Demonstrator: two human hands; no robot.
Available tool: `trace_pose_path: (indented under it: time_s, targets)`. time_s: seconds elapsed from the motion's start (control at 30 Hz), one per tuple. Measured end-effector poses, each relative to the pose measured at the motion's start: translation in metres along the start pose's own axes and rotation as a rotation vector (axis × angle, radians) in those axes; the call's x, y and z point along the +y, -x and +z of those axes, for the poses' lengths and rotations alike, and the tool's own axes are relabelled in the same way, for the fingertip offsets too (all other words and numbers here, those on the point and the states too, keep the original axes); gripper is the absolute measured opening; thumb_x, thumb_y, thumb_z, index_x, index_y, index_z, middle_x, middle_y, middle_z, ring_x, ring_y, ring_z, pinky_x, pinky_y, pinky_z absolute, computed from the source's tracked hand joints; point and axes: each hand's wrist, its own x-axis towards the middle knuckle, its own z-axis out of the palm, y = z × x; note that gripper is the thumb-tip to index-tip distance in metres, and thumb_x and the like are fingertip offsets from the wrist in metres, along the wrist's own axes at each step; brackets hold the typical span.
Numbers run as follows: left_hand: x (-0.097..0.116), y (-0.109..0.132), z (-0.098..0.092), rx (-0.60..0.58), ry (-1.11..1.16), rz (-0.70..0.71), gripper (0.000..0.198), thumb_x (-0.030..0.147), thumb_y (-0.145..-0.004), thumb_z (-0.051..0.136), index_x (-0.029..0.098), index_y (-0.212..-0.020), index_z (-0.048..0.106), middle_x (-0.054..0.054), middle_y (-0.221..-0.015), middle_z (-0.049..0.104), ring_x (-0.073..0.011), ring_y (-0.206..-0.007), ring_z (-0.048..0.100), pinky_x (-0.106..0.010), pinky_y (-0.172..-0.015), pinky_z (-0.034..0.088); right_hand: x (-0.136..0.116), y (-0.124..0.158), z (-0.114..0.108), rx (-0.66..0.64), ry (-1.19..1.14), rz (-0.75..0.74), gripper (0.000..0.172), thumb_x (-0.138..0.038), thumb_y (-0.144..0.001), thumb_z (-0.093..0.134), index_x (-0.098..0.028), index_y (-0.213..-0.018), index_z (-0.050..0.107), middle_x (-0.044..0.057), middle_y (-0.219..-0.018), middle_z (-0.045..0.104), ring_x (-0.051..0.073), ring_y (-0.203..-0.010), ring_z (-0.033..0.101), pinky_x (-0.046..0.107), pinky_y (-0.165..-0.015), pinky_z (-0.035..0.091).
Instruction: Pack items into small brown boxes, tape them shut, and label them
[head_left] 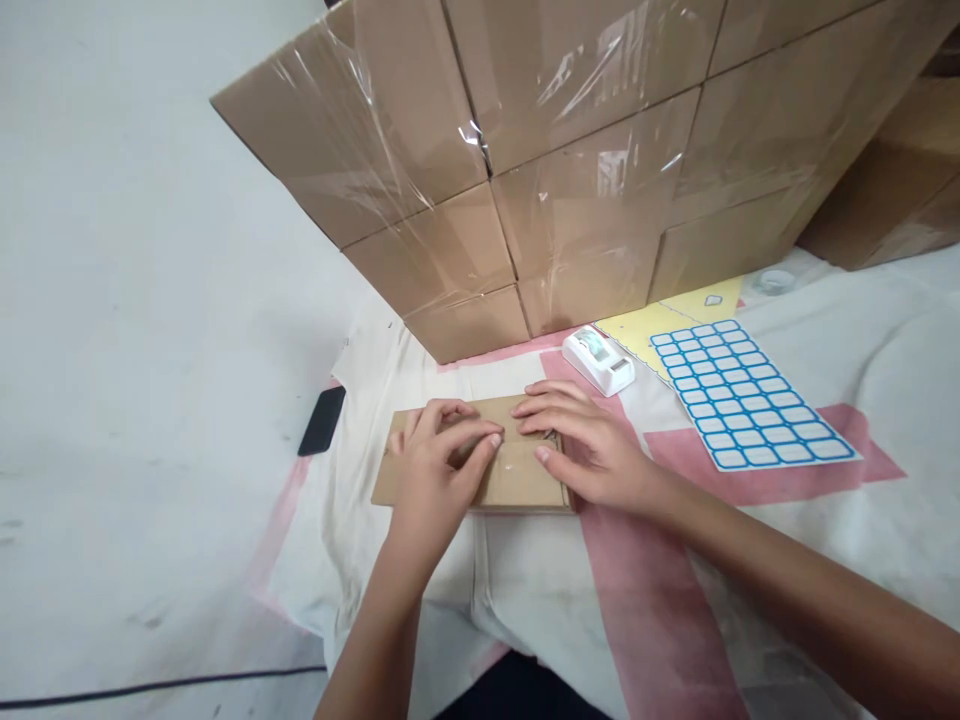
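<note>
A flat brown cardboard box [517, 483] lies on the cloth in front of me, with a shiny strip that looks like clear tape across its top. My left hand [446, 455] rests on its left half, thumb and forefinger tips pressed together near the middle; whatever is between them is too small to make out. Over the right end lies my right hand [574, 435], fingers stretched out along the top and thumb apart from them. A small white tape dispenser [598, 360] sits just beyond the right hand.
Behind the box rises a stack of cartons [585, 190] wrapped in clear film. On the right are a sheet of blue-bordered labels [750, 395], a yellow sheet [637, 330] and a tape roll [774, 281]. A black phone-like object [322, 420] lies left; a cable [165, 684] crosses the floor.
</note>
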Motion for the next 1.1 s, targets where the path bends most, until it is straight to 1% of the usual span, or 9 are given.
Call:
trace_pose_path:
  time_s: [0.1,0.2,0.27,0.4,0.6,0.73,0.9,1.0,1.1]
  targets:
    - [0.002,0.002,0.001,0.037,-0.015,0.003,0.007,0.031,-0.089,0.071,0.034,-0.095,0.073,0.001,-0.112,0.063,-0.0228,-0.11,0.055,-0.044,-0.092,0.033,-0.002,0.002,0.002,0.022,-0.008,0.013,0.019,-0.017,-0.092,0.06,-0.023,-0.108,0.067,0.008,-0.119,0.072,0.028,-0.129,0.052,0.054,-0.107,0.047]
    - [0.001,0.011,0.001,0.1,-0.101,0.12,0.01,0.029,-0.093,0.067,0.032,-0.086,0.074,0.0,-0.115,0.066,-0.0235,-0.109,0.053,-0.045,-0.092,0.032,-0.003,0.003,0.003,0.01,-0.004,0.022,0.019,-0.019,-0.092,0.06,-0.023,-0.109,0.067,0.008,-0.12,0.072,0.029,-0.13,0.052,0.055,-0.108,0.046]
    - [-0.001,0.019,0.0,0.108,-0.163,0.207,0.012,0.028,-0.095,0.064,0.033,-0.093,0.075,0.0,-0.122,0.067,-0.0245,-0.108,0.052,-0.045,-0.091,0.032,-0.003,0.004,0.003,0.004,-0.004,0.026,0.019,-0.019,-0.092,0.06,-0.023,-0.109,0.067,0.008,-0.121,0.072,0.029,-0.131,0.051,0.055,-0.108,0.046]
    - [-0.007,0.032,-0.002,0.05,-0.264,0.311,0.021,0.03,-0.095,0.062,0.031,-0.113,0.072,-0.004,-0.132,0.065,-0.0285,-0.112,0.05,-0.047,-0.091,0.032,-0.003,0.005,0.005,0.02,-0.023,0.026,0.019,-0.016,-0.091,0.059,-0.022,-0.108,0.067,0.008,-0.121,0.071,0.029,-0.131,0.051,0.054,-0.108,0.046]
    - [-0.008,0.032,-0.004,-0.029,-0.331,0.355,0.025,0.032,-0.097,0.057,0.03,-0.118,0.071,-0.005,-0.136,0.064,-0.0307,-0.117,0.049,-0.048,-0.095,0.031,0.0,0.006,0.008,0.051,-0.039,0.017,0.022,-0.013,-0.087,0.058,-0.022,-0.105,0.068,0.008,-0.119,0.072,0.029,-0.13,0.051,0.054,-0.108,0.047]
    - [-0.01,0.031,-0.003,-0.016,-0.372,0.397,0.026,0.029,-0.097,0.055,0.029,-0.118,0.07,-0.006,-0.133,0.067,-0.0301,-0.117,0.053,-0.046,-0.094,0.032,0.004,0.006,0.011,0.07,-0.033,-0.004,0.019,-0.016,-0.09,0.057,-0.023,-0.103,0.069,0.008,-0.118,0.073,0.028,-0.129,0.053,0.053,-0.108,0.047]
    - [-0.016,0.033,-0.003,0.026,-0.379,0.561,0.033,0.023,-0.097,0.051,0.024,-0.127,0.064,-0.006,-0.118,0.073,-0.0244,-0.106,0.063,-0.043,-0.094,0.031,-0.004,0.006,0.011,0.07,-0.007,-0.029,0.016,-0.022,-0.094,0.057,-0.02,-0.104,0.07,0.009,-0.119,0.074,0.025,-0.132,0.053,0.048,-0.111,0.046]
    - [-0.021,0.035,-0.003,0.011,-0.397,0.636,0.046,0.028,-0.094,0.054,0.024,-0.14,0.055,-0.008,-0.121,0.073,-0.0246,-0.102,0.065,-0.043,-0.095,0.032,-0.012,0.013,-0.016,0.054,0.071,0.045,0.023,-0.03,-0.096,0.058,-0.02,-0.115,0.068,0.01,-0.13,0.069,0.024,-0.132,0.055,0.045,-0.112,0.045]
    - [-0.027,0.037,0.001,0.06,-0.428,0.657,0.065,0.034,-0.089,0.063,0.025,-0.151,0.045,-0.011,-0.122,0.072,-0.0285,-0.1,0.066,-0.046,-0.095,0.035,0.002,0.03,-0.081,0.174,0.265,0.246,0.028,-0.028,-0.096,0.056,-0.022,-0.121,0.066,0.01,-0.128,0.069,0.026,-0.122,0.062,0.048,-0.107,0.049]
